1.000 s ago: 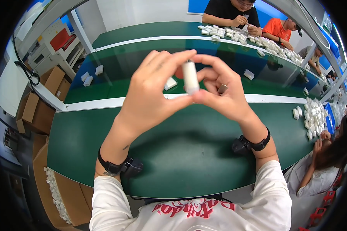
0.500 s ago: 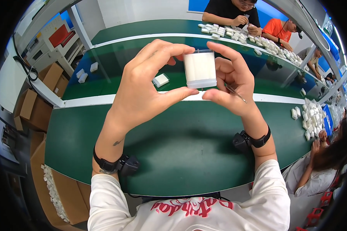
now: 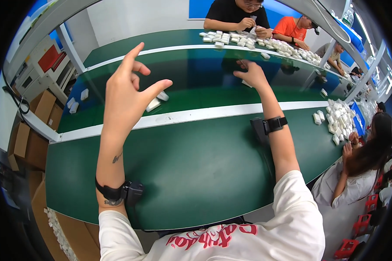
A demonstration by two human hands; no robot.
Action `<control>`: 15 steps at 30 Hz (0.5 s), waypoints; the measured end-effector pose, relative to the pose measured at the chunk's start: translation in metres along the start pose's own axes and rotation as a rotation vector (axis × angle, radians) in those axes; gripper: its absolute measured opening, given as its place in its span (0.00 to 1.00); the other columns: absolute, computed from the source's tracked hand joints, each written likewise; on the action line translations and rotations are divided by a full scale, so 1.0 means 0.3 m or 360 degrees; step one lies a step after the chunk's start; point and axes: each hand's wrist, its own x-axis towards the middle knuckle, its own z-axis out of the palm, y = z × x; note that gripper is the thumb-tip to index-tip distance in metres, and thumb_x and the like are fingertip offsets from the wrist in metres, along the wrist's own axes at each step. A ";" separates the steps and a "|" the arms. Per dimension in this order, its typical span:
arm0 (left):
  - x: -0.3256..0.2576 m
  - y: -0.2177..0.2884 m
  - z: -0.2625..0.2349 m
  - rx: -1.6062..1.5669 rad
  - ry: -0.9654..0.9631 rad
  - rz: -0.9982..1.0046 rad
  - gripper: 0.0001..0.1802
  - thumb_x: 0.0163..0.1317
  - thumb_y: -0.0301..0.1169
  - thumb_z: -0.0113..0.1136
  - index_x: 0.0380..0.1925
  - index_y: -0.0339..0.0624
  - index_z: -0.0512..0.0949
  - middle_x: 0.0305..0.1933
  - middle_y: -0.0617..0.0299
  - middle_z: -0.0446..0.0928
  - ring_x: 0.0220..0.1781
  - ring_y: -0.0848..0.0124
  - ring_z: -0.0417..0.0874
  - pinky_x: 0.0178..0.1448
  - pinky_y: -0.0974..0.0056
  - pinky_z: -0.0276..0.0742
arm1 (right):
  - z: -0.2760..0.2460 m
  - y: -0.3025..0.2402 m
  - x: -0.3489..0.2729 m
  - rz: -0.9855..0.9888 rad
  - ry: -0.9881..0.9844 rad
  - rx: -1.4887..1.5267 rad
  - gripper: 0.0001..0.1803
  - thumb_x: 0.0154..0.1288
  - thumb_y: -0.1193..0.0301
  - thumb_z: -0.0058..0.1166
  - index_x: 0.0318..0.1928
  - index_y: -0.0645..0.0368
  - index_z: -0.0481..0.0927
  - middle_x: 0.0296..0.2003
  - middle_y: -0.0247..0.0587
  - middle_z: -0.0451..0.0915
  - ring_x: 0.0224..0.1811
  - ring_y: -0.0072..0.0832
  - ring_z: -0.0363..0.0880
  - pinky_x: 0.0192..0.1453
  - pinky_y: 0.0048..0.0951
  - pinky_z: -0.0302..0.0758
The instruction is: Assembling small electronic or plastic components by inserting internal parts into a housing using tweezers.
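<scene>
My left hand [image 3: 125, 89] is raised over the green bench with its thumb and fingers spread, holding nothing. Just past its thumb, a small white box [image 3: 153, 105] lies on the far strip, with a clear-edged box [image 3: 162, 95] beside it. Farther out, my right hand [image 3: 253, 76] reaches across the white divider. Its thumb and forefinger stand apart near another small white box [image 3: 247, 83], which the hand partly covers. The other fingers curl in, and what they hold, if anything, is hidden.
A white divider rail [image 3: 191, 115] crosses the green bench [image 3: 196, 174]. Heaps of small white boxes [image 3: 340, 119] lie at the right and far side, where co-workers sit. Three small boxes [image 3: 84, 94] rest at far left. Cardboard cartons [image 3: 43, 106] stand left of the bench.
The clear box held between both hands is out of them; a second box now lies beside the left one. My hands have parted, the right reaching farther away. The slim metal tool no longer shows.
</scene>
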 end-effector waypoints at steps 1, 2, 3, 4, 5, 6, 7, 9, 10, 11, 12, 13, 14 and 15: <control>-0.004 0.011 -0.008 -0.0010 -0.0001 0.0003 0.42 0.45 0.36 0.78 0.62 0.40 0.72 0.34 0.64 0.76 0.22 0.79 0.61 0.28 0.71 0.64 | 0.018 0.051 -0.014 0.0003 0.0004 -0.0010 0.27 0.51 0.58 0.69 0.50 0.60 0.83 0.44 0.45 0.85 0.50 0.41 0.83 0.53 0.37 0.78; -0.009 0.026 -0.028 -0.0001 -0.0041 0.0000 0.39 0.45 0.36 0.77 0.60 0.41 0.74 0.34 0.64 0.76 0.22 0.79 0.62 0.28 0.72 0.64 | 0.036 0.076 -0.027 0.0212 -0.0144 -0.0192 0.31 0.49 0.57 0.69 0.52 0.60 0.81 0.46 0.45 0.84 0.51 0.39 0.83 0.55 0.35 0.77; -0.015 0.035 -0.041 0.0003 -0.0085 -0.0002 0.36 0.46 0.35 0.76 0.58 0.41 0.76 0.34 0.64 0.77 0.22 0.79 0.62 0.28 0.72 0.64 | 0.042 0.085 -0.037 0.0428 -0.0290 -0.0380 0.34 0.48 0.56 0.69 0.54 0.61 0.80 0.49 0.45 0.84 0.52 0.37 0.83 0.56 0.33 0.77; -0.018 0.040 -0.043 -0.0008 -0.0099 0.0068 0.30 0.49 0.34 0.75 0.54 0.42 0.79 0.34 0.64 0.77 0.22 0.79 0.63 0.28 0.72 0.64 | 0.044 0.098 -0.038 0.0430 -0.0285 -0.0384 0.34 0.48 0.56 0.69 0.54 0.61 0.80 0.49 0.45 0.84 0.52 0.37 0.83 0.56 0.33 0.77; -0.016 0.045 -0.039 -0.0017 -0.0101 0.0073 0.30 0.49 0.34 0.75 0.54 0.42 0.79 0.34 0.64 0.77 0.22 0.79 0.63 0.28 0.72 0.64 | 0.041 0.114 -0.038 0.0473 -0.0306 -0.0405 0.35 0.47 0.54 0.69 0.54 0.61 0.80 0.49 0.44 0.84 0.49 0.35 0.83 0.51 0.33 0.78; -0.018 0.050 -0.036 -0.0044 -0.0121 0.0114 0.29 0.49 0.32 0.74 0.54 0.43 0.80 0.34 0.66 0.77 0.24 0.80 0.63 0.29 0.73 0.63 | 0.041 0.120 -0.043 0.0514 -0.0335 -0.0425 0.36 0.47 0.52 0.69 0.54 0.61 0.79 0.49 0.44 0.84 0.47 0.34 0.83 0.45 0.33 0.79; -0.024 0.052 -0.042 -0.0052 -0.0135 0.0146 0.28 0.49 0.30 0.74 0.54 0.45 0.80 0.34 0.68 0.77 0.25 0.82 0.63 0.30 0.75 0.62 | 0.039 0.059 -0.040 0.0504 -0.0348 -0.0416 0.36 0.47 0.52 0.69 0.54 0.61 0.79 0.49 0.44 0.84 0.47 0.34 0.83 0.45 0.33 0.79; -0.031 0.046 -0.046 -0.0030 -0.0178 0.0207 0.28 0.49 0.31 0.74 0.53 0.45 0.80 0.36 0.67 0.78 0.27 0.80 0.66 0.32 0.74 0.64 | 0.021 -0.095 -0.027 0.0479 -0.0405 0.0656 0.27 0.63 0.55 0.60 0.57 0.58 0.76 0.48 0.49 0.83 0.30 0.25 0.79 0.34 0.24 0.76; -0.031 0.041 -0.036 -0.0041 -0.0226 0.0288 0.28 0.49 0.31 0.74 0.53 0.45 0.80 0.38 0.66 0.79 0.30 0.78 0.69 0.34 0.73 0.66 | -0.015 -0.159 -0.029 0.0480 -0.0663 0.1333 0.25 0.69 0.56 0.52 0.60 0.57 0.73 0.48 0.50 0.83 0.24 0.19 0.68 0.27 0.20 0.67; -0.032 0.036 -0.023 -0.0027 -0.0221 0.0270 0.28 0.49 0.31 0.74 0.53 0.45 0.80 0.38 0.66 0.79 0.30 0.78 0.69 0.34 0.73 0.66 | -0.041 -0.233 -0.033 0.0466 -0.0928 0.2023 0.23 0.75 0.56 0.45 0.62 0.55 0.69 0.48 0.51 0.82 0.17 0.12 0.58 0.19 0.15 0.58; -0.038 0.029 -0.014 0.0004 -0.0181 0.0370 0.30 0.48 0.32 0.75 0.54 0.45 0.79 0.42 0.64 0.79 0.34 0.76 0.72 0.37 0.71 0.69 | -0.037 -0.338 -0.053 0.0371 -0.0977 0.2210 0.23 0.77 0.56 0.40 0.64 0.54 0.66 0.48 0.51 0.82 0.16 0.11 0.51 0.18 0.14 0.52; -0.042 0.032 -0.006 0.0018 -0.0143 0.0483 0.32 0.47 0.33 0.76 0.56 0.45 0.79 0.46 0.63 0.79 0.38 0.73 0.75 0.39 0.70 0.71 | -0.050 -0.438 -0.085 0.0278 -0.1007 0.2385 0.22 0.80 0.57 0.35 0.66 0.53 0.62 0.49 0.52 0.82 0.15 0.10 0.45 0.16 0.13 0.46; -0.043 0.042 0.001 0.0045 -0.0174 0.0480 0.37 0.44 0.35 0.78 0.58 0.46 0.77 0.53 0.60 0.78 0.46 0.69 0.77 0.45 0.66 0.75 | -0.072 -0.503 -0.116 0.0175 -0.1047 0.2389 0.22 0.80 0.57 0.35 0.66 0.53 0.63 0.49 0.52 0.82 0.15 0.10 0.46 0.16 0.13 0.47; -0.044 0.048 0.007 0.0053 -0.0144 0.0518 0.41 0.41 0.35 0.79 0.60 0.46 0.75 0.55 0.60 0.77 0.48 0.67 0.78 0.47 0.64 0.76 | -0.094 -0.562 -0.148 0.0068 -0.1086 0.2395 0.22 0.79 0.56 0.35 0.65 0.53 0.64 0.49 0.52 0.82 0.15 0.10 0.48 0.17 0.13 0.49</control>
